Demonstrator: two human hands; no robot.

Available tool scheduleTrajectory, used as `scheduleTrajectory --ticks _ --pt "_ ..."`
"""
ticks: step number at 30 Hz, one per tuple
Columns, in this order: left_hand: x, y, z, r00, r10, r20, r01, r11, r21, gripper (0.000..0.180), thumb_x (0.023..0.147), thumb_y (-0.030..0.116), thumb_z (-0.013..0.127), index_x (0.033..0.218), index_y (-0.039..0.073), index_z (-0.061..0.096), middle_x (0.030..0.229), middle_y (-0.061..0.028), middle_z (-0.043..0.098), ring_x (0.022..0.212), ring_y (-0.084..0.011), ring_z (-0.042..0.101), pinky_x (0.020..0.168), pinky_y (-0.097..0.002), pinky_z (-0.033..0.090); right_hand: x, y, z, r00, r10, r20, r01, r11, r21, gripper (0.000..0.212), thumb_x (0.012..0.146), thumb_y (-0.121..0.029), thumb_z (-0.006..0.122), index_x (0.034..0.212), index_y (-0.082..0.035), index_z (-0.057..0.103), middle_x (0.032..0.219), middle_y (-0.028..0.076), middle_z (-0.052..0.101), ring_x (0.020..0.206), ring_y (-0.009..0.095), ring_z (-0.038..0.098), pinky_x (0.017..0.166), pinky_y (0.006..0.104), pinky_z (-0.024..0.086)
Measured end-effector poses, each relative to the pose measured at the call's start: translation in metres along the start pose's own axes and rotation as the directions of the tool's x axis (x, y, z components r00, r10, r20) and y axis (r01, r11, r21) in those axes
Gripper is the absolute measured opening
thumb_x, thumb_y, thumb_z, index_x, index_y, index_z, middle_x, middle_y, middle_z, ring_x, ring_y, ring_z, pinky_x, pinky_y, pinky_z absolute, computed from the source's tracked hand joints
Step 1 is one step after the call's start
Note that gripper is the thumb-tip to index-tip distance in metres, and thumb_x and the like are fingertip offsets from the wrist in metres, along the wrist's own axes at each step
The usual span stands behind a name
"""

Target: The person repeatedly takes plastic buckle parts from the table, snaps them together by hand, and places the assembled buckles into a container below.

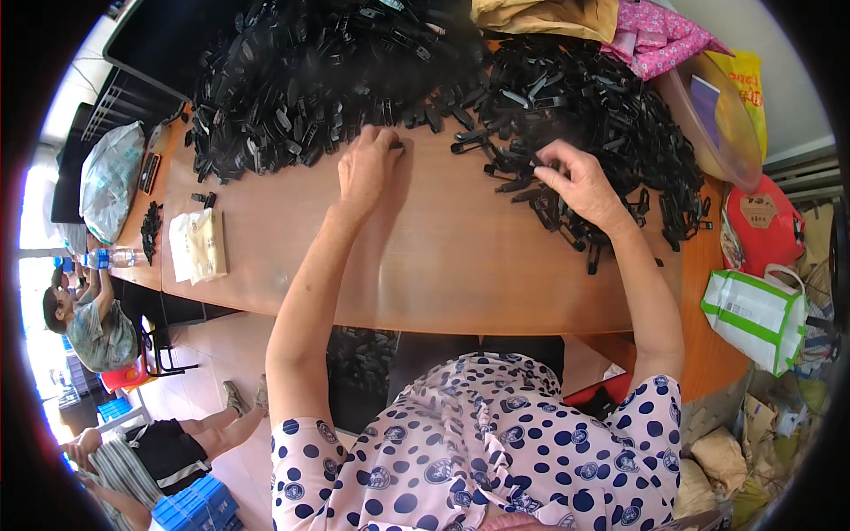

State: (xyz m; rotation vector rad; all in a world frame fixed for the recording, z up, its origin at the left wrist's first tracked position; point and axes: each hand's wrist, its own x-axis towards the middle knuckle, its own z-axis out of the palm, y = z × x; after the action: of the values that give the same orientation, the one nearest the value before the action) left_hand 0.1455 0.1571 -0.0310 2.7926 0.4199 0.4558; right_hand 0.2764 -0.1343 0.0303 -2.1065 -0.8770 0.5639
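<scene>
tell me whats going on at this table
A person is handling small black parts with both bare hands at a brown table. The left hand is by the front edge of the left heap, a dark piece at its fingertips. The right hand is at the right heap, thumb and finger close together; whether they grip anything is unclear.

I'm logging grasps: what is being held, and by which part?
Left hand: apparently a small black piece, its held part hidden. Right hand: cannot be told.
</scene>
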Motion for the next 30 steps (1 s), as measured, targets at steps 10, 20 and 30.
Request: scheduleTrajectory --ticks 10,20,30 --pt "-0.113 0.079 -0.028 0.81 -0.236 0.537 0.494 -0.22 -0.841 0.018 0.094 0.014 0.051 0.109 0.006 0.057 0.073 -0.0025 0.06 0.059 -0.0084 0.055 0.048 -0.0191 0.043 -0.058 -0.028 0.068 0.973 0.0 0.231 -0.211 0.403 0.89 0.021 0.095 -0.018 0.057 0.113 -0.01 0.051 0.091 0.003 0.061 0.071 0.007 0.054 0.057 0.0168 0.039" --pt "-0.186 0.116 -0.065 0.86 -0.068 0.506 0.455 -0.35 -0.819 0.038 0.088 0.005 0.062 0.124 0.004 0.051 0.095 -0.0067 0.063 0.061 -0.0098 0.055 0.049 -0.0183 0.04 -0.113 -0.061 0.09 0.936 -0.181 0.301 -0.172 0.512 0.842 0.016 0.095 -0.014 0.055 0.108 -0.005 0.053 0.087 0.001 0.061 0.07 0.006 0.055 0.056 0.0178 0.041" --pt "-0.21 0.128 -0.075 0.995 -0.094 -0.017 0.035 0.522 -0.852 0.022 0.083 0.003 0.066 0.105 0.0 0.063 0.086 -0.0069 0.061 0.072 -0.0145 0.057 0.063 -0.0266 0.047 -0.138 -0.072 0.086 0.917 -0.212 0.338 -0.179 0.537 0.824 0.013 0.094 -0.011 0.056 0.105 -0.004 0.054 0.085 0.001 0.059 0.07 0.005 0.052 0.057 0.0178 0.042"
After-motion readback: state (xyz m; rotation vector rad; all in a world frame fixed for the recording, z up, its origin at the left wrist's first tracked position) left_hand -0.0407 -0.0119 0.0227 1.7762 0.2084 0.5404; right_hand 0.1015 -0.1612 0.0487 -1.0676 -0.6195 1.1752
